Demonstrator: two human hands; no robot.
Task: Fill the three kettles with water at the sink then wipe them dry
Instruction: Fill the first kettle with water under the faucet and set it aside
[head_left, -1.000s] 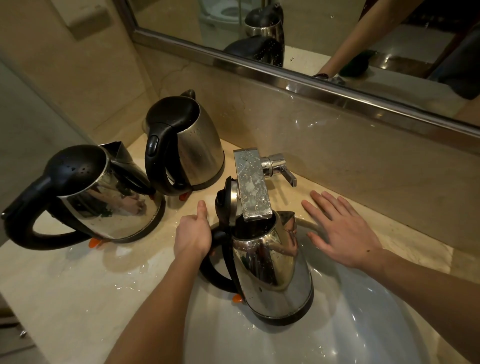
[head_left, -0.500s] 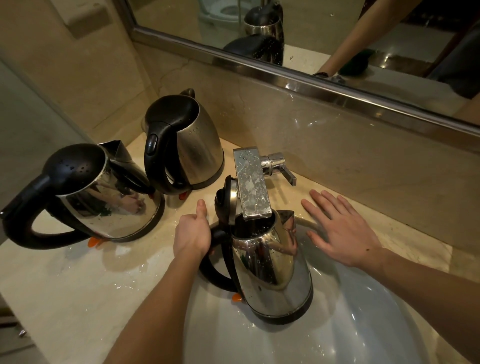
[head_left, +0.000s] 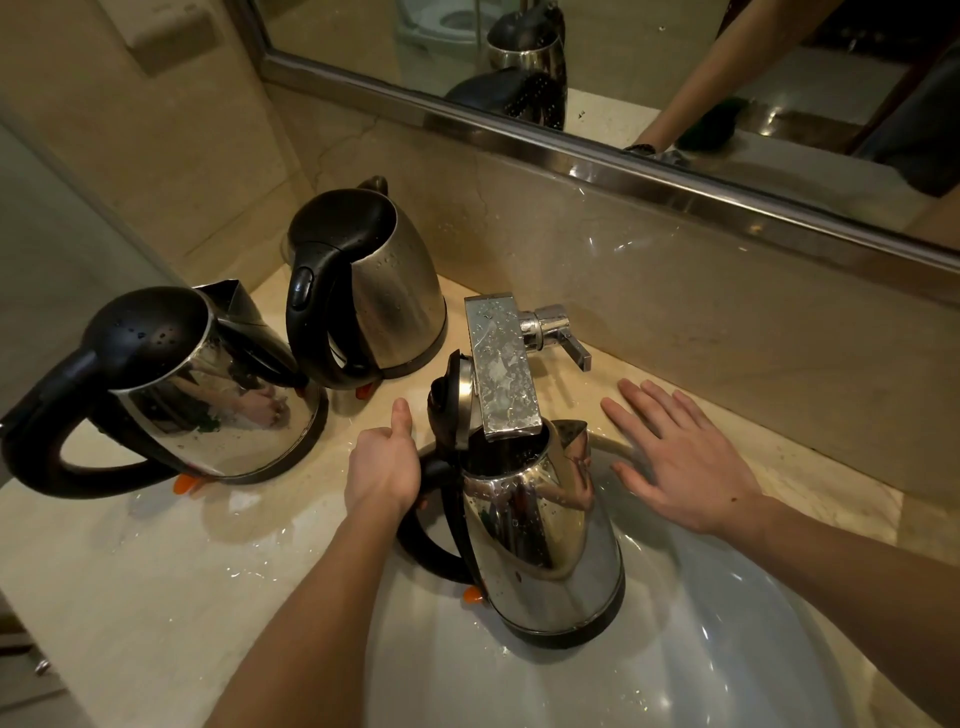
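Nearest lay the pale sink basin (head_left: 727, 649), set into the wet stone counter (head_left: 156, 571). In the left part of the basin was the open kettle (head_left: 545, 545), a steel one beaded with drops. Its lid (head_left: 449, 400) was swung up on the left side and its mouth was directly under the end of the flat faucet spout (head_left: 501, 369). Whether water was running could not be told.

The left hand (head_left: 384, 467) was wrapped round that kettle's black handle, thumb pointing away from the person. The right hand (head_left: 685, 467) lay palm down to the right of the kettle and apart from it. Its fingers were straight and spread over the far rim of the basin, holding nothing.

Just beyond, the faucet lever (head_left: 561, 332) stuck out to the right of the spout. On the counter to the left stood two more kettles with lids down. The left kettle (head_left: 208, 395) had its handle turned to the near left. The far kettle (head_left: 384, 291) stood behind it to the right, handle facing near. Whether the two touched could not be told.

Farthest, the mirror (head_left: 623, 62) ran along the wall, showing kettles and an arm.
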